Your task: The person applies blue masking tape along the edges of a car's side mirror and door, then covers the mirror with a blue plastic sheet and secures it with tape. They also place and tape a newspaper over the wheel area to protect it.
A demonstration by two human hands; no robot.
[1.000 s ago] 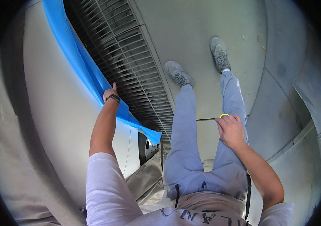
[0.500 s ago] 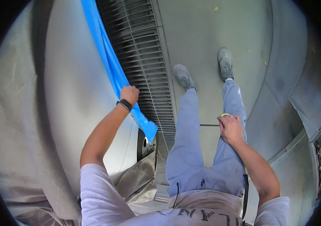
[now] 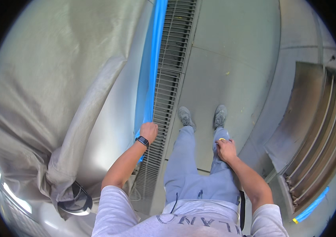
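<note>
grey-green floor [image 3: 219, 75] extends ahead of the person, with a slatted floor grating [image 3: 167, 83] set along its left side. left of the grating stands a pale curved panel [image 3: 110, 130], partly covered by a draped grey cover [image 3: 57, 79].

blue sheet [image 3: 151, 79] runs lengthwise along the panel edge, beside the grating, from the top of the view down to the left hand [image 3: 149, 131]. the left hand is closed and grips the blue sheet near its lower part; a short blue section shows below the wrist. a dark watch [image 3: 142, 141] is worn on the left wrist.

the right hand [image 3: 227, 150] is held in front of the right trouser leg, with fingers curled around a yellow ring [image 3: 222, 139]. only the upper edge of the ring is visible; the remainder is hidden by the hand. whether the hand touches the leg cannot be determined.

at the far right is a brown slatted unit [image 3: 314, 138]; a blue strip [image 3: 312, 204] with a yellow end lies near its lower edge.
</note>
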